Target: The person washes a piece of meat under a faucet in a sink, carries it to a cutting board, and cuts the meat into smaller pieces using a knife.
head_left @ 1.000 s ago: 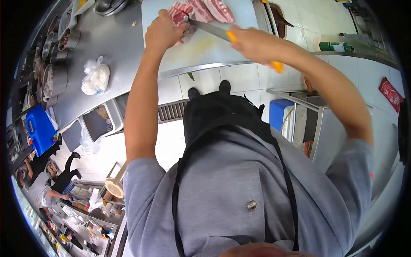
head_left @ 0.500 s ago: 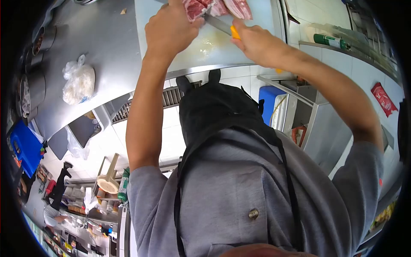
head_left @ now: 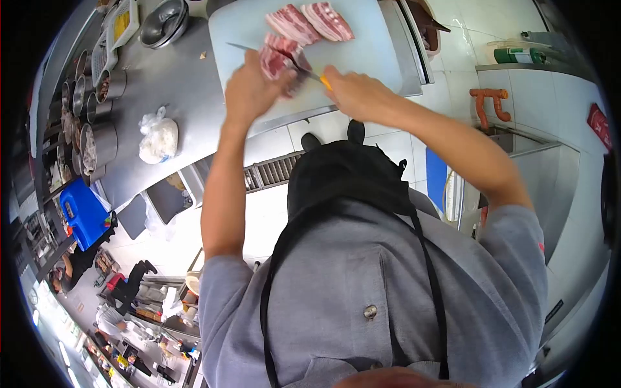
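Note:
On the pale cutting board (head_left: 372, 48), my left hand (head_left: 252, 96) grips a chunk of raw meat (head_left: 275, 63), its fingers curled along the near side. My right hand (head_left: 359, 94) is closed around the yellow handle of a knife (head_left: 313, 75). The blade runs leftward into the meat, and its tip shows beyond the far-left side. Two slabs of striped pork belly, a left one (head_left: 292, 24) and a right one (head_left: 328, 22), lie side by side farther up the board. Some of the meat under my left hand is hidden and blurred.
A knotted plastic bag of white food (head_left: 158, 139) sits on the steel counter (head_left: 194, 84) to the left. Metal bowls (head_left: 163, 24) and several steel pots (head_left: 98, 145) stand beyond it. A blue plastic container (head_left: 84, 213) is lower left. Other people are in the background.
The view has tilted upward, showing more of the board and both pork slabs. The knife blade now crosses the meat, its tip out on the left. My left hand still grips the meat.

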`<act>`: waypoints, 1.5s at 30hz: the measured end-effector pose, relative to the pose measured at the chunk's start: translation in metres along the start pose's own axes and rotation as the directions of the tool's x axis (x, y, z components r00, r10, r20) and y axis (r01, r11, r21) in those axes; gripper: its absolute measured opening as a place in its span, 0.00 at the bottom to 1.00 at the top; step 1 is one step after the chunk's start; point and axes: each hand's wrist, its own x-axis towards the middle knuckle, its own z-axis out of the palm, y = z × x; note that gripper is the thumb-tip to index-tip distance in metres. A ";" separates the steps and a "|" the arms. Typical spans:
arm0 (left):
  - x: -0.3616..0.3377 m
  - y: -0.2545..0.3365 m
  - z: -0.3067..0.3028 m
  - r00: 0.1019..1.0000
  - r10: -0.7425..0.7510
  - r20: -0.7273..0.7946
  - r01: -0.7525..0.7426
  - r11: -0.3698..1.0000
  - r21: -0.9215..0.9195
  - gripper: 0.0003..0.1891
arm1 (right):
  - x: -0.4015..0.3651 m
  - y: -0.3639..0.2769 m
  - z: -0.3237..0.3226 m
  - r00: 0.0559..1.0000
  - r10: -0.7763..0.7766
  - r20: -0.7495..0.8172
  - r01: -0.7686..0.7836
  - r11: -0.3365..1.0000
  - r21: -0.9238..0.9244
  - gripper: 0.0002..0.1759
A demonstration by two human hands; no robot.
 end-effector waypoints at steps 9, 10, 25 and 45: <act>-0.004 0.002 0.009 0.999 -0.030 -0.030 0.027 0.994 -0.103 0.33 | -0.037 -0.002 0.013 0.997 0.079 -0.015 -0.079 0.997 -0.001 0.15; -0.005 0.002 0.010 0.999 -0.011 -0.046 0.008 0.998 -0.070 0.34 | -0.047 -0.005 0.004 0.996 0.084 -0.007 -0.084 0.996 -0.006 0.15; 0.004 -0.014 0.019 0.992 0.105 -0.064 -0.116 0.969 -0.219 0.32 | -0.027 -0.019 -0.040 0.937 0.227 0.265 -0.187 0.968 -0.167 0.17; 0.011 -0.008 0.004 1.000 0.000 -0.020 0.000 1.000 0.000 0.33 | -0.066 -0.040 -0.061 0.872 0.365 0.325 -0.356 0.930 -0.088 0.16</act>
